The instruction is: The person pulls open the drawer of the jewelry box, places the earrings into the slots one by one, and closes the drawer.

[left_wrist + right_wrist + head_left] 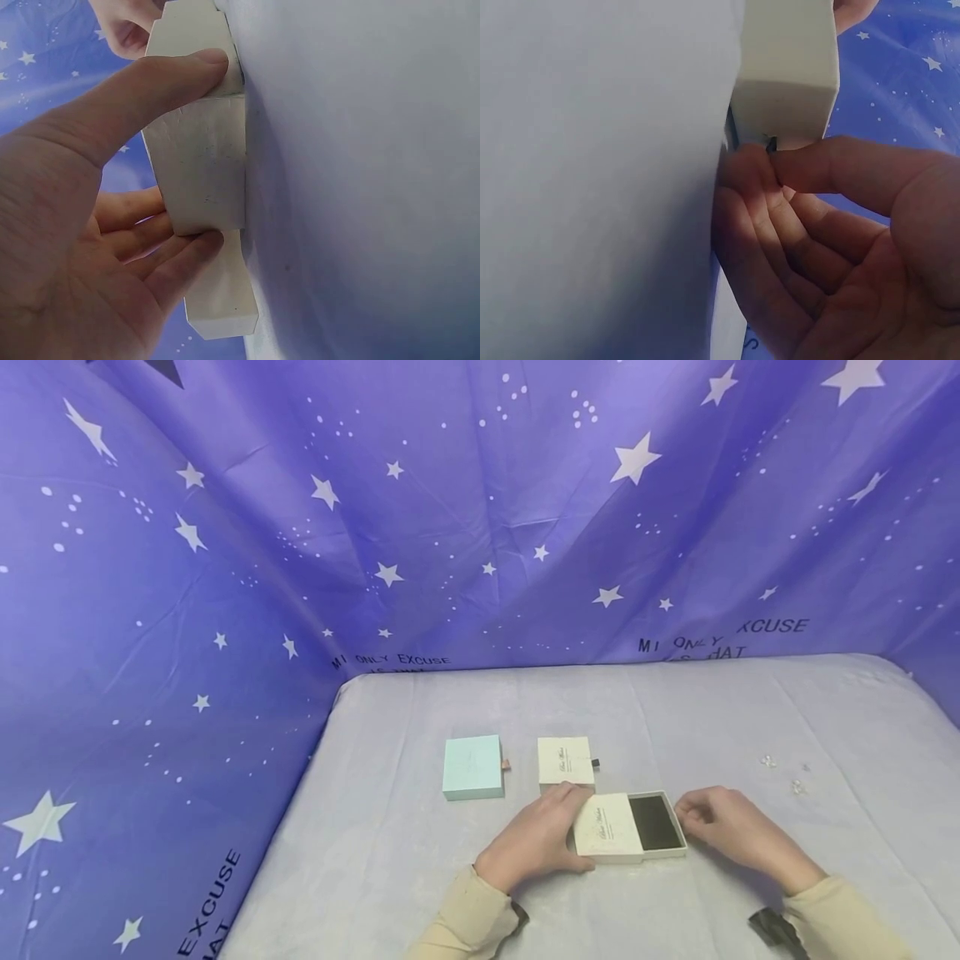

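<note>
Fingers point(817, 166): right pinch tab point(772, 144), left point(161, 81) grip box point(609, 827).

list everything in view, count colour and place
near box: one, cream, front centre
drawer: one, black inside, partly out of near box
mint box: one, mint, leftmost
far box: one, cream, right of mint box
tabs: three, pinkish or dark, boxes' right sides
small pieces: at least three, silvery, right
table: one, pale grey cover, under boxes
backdrop: one, starry purple, behind table
left hand: one, bare, gripping near box
right hand: one, bare, pinching near box's tab
sleeves: two, beige, on forearms
wrist gear: two, dark, by sleeves
</note>
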Tool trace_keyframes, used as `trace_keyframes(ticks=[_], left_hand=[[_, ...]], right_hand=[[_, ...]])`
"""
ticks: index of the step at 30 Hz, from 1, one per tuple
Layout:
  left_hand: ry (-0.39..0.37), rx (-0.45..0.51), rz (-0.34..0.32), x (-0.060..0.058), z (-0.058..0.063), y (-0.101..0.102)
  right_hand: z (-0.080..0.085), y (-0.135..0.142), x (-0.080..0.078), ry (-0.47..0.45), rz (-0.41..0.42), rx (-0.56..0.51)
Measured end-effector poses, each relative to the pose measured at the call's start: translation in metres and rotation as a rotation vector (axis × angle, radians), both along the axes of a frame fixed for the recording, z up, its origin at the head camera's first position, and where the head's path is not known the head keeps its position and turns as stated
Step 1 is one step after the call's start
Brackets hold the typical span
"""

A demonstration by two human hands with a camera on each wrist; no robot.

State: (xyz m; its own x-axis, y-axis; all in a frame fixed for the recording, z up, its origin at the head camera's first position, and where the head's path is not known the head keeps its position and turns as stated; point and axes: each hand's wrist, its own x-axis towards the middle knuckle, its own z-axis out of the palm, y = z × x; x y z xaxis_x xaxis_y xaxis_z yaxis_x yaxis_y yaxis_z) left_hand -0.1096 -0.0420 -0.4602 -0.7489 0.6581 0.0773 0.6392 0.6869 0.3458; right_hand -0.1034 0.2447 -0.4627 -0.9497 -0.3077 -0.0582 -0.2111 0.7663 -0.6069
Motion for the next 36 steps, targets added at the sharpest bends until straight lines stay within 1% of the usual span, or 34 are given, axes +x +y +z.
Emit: trace_keyframes(ticks=[6, 12, 19, 26, 30, 36], left_hand=[[0.011, 0.001, -0.006, 0.000, 0.000, 0.000], [0.005, -0.002, -0.005, 0.000, 0.000, 0.001], [0.001, -0.013, -0.002, 0.000, 0.001, 0.001], [0.005, -0.008, -0.003, 0.000, 0.000, 0.000], [0.001, -0.006, -0.001, 0.000, 0.000, 0.000], [0.002, -0.011, -0.002, 0.001, 0.000, 0.000]], right_hand=[[0.001, 0.003, 0.002, -0.009, -0.011, -0.003], [0.004, 0.003, 0.003, -0.008, -0.019, -0.008], [0.005, 0.004, 0.003, -0.045, -0.022, -0.031], [0.006, 0.003, 0.003, -0.058, -0.032, -0.049], [0.008, 0.005, 0.004, -0.055, -0.031, -0.060], [0.011, 0.010, 0.004, -0.027, -0.045, -0.039]])
